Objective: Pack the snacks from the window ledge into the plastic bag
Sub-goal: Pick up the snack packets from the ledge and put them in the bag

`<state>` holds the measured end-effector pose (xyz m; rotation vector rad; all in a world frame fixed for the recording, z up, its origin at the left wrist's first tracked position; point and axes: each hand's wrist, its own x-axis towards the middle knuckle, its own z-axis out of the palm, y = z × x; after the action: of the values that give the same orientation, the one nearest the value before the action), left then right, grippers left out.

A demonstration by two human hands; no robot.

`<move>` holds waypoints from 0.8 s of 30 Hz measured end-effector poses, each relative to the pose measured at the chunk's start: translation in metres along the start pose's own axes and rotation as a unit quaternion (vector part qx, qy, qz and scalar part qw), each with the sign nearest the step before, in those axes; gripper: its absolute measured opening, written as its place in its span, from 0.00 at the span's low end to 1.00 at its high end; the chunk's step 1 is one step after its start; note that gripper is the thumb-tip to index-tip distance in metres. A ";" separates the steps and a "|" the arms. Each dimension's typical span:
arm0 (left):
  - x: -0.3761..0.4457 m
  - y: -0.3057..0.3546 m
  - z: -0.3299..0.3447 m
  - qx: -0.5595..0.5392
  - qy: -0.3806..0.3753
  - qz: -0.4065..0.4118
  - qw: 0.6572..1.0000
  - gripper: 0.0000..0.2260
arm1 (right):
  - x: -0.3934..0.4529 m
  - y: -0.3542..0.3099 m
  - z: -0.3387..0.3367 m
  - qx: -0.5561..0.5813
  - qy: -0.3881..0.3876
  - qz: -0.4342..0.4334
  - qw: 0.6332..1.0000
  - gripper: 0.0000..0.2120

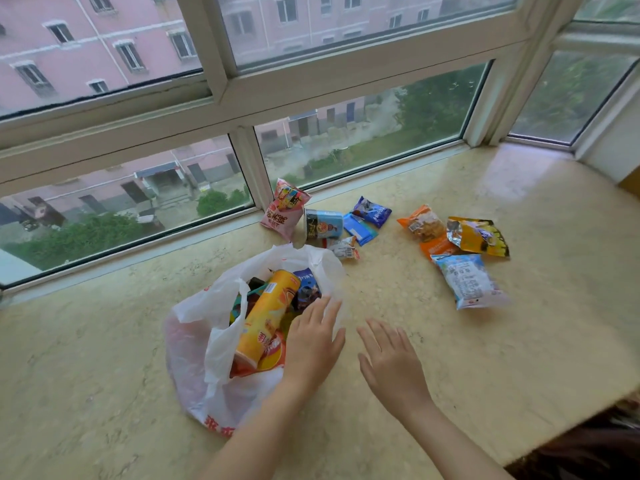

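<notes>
On the window ledge [519, 341] the plastic bag [207, 368] lies left with a tube can [266, 317] in it, one snack cluster [332, 223] behind it, another cluster [457, 251] to its right.

White plastic bag [194, 341] open – yellow canister [266, 317] inside, snack packets [460, 251] scattered beyond
</notes>
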<state>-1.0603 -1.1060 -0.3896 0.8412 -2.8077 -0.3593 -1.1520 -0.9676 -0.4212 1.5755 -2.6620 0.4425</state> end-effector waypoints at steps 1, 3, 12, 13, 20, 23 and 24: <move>0.004 0.009 0.005 -0.002 -0.007 0.014 1.000 0.24 | -0.002 0.009 -0.004 -0.003 -0.007 0.015 1.000 0.22; 0.013 0.025 0.016 -0.006 -0.016 0.038 0.999 0.26 | -0.006 0.029 -0.010 -0.009 -0.017 0.047 0.999 0.23; 0.058 0.097 0.087 -0.001 -0.074 0.076 0.994 0.27 | -0.024 0.138 -0.023 -0.041 -0.049 0.178 0.982 0.25; 0.061 0.104 0.094 -0.004 -0.083 0.075 0.994 0.28 | -0.025 0.150 -0.021 -0.046 -0.055 0.188 0.979 0.25; 0.106 0.132 0.152 -0.036 -0.125 0.062 0.990 0.29 | -0.015 0.220 0.000 -0.049 -0.047 0.226 0.972 0.25; 0.140 0.146 0.180 -0.074 -0.142 0.023 0.987 0.31 | 0.002 0.253 0.018 -0.048 -0.022 0.234 0.971 0.26; 0.152 0.152 0.189 -0.097 -0.150 0.005 0.984 0.32 | 0.010 0.265 0.025 -0.043 -0.018 0.237 0.970 0.26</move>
<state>-1.3099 -1.0343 -0.5105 0.7859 -2.9788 -0.8068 -1.3813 -0.8626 -0.5055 0.9194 -3.0286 0.2976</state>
